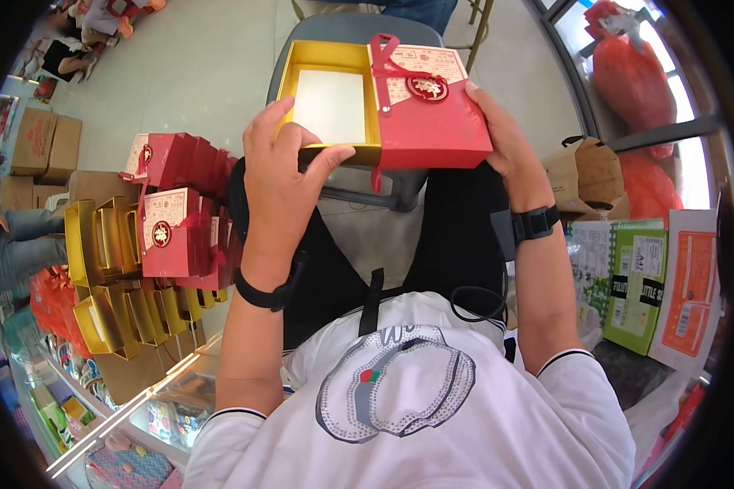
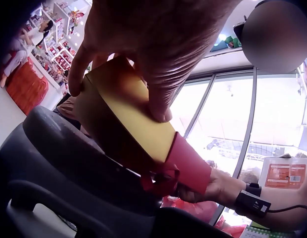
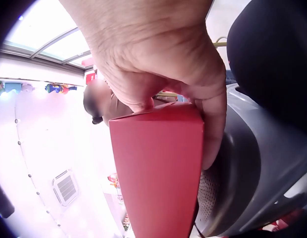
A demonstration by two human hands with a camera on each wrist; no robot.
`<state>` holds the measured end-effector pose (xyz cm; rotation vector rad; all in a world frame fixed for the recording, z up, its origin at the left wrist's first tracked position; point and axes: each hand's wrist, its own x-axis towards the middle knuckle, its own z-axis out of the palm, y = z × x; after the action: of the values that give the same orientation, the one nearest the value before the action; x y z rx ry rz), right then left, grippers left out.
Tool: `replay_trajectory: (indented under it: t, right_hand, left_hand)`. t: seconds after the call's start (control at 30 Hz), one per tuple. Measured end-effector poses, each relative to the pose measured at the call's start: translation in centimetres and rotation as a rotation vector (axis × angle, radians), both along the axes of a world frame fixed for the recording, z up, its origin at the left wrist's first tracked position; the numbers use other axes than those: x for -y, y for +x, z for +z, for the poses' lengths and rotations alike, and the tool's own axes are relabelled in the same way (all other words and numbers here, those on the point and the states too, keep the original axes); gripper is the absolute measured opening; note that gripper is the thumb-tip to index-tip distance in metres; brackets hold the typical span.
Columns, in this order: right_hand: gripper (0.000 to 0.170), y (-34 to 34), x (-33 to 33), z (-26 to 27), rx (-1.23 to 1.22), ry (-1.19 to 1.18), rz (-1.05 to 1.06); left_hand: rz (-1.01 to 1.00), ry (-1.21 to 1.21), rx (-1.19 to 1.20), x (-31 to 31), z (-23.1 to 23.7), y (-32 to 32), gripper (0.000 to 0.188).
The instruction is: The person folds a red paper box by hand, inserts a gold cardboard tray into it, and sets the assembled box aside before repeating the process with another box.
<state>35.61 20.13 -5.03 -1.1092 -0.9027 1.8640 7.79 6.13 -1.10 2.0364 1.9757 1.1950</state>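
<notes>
In front of me is a gift box, its gold tray (image 1: 326,55) partly inside a red sleeve (image 1: 432,126). A white panel (image 1: 330,106) lies on the tray's floor. The sleeve has a cream printed section, a red ribbon (image 1: 383,77) and a round red tag (image 1: 426,87). My left hand (image 1: 281,163) grips the open end of the tray, thumb on its near wall and fingers across its left side. On the right, my right hand (image 1: 504,134) holds the sleeve's closed end, thumb on top. The right wrist view shows its fingers (image 3: 213,129) around the sleeve's side.
Under the box stands a grey chair (image 1: 302,31). To my left are stacked red boxes (image 1: 175,253) and several gold trays (image 1: 98,236), with cardboard boxes (image 1: 37,143) behind. A paper bag (image 1: 583,175) and a green package (image 1: 636,285) are to my right.
</notes>
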Motion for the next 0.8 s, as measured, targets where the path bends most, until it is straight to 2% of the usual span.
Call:
replay_trajectory:
  t: [0.2,0.43,0.63,0.77,0.8]
  right_hand:
    - [0.046,1.5,-1.0,-0.1,-0.086,-0.03,-0.07]
    - [0.045,1.5,-0.7,-0.1,-0.092,-0.002,-0.034]
    - [0.044,1.5,-0.5,0.4,-0.023,0.078,-0.021]
    - [0.045,0.8,0.1,2.1,-0.017,0.135,-0.02]
    - [0.046,0.8,0.1,2.1,-0.024,0.142,-0.033]
  left_hand:
    - [-0.007,0.015,0.378,-1.1,1.1,-2.4,0.035]
    - [-0.012,-0.006,0.34,-0.5,0.9,-2.2,0.028]
    - [0.005,-0.043,0.597,-0.3,0.5,-2.3,0.034]
    - [-0.049,-0.098,0.566,0.4,-0.1,-1.1,0.026]
    - [-0.056,-0.07,0.444,0.6,-0.5,-1.2,0.026]
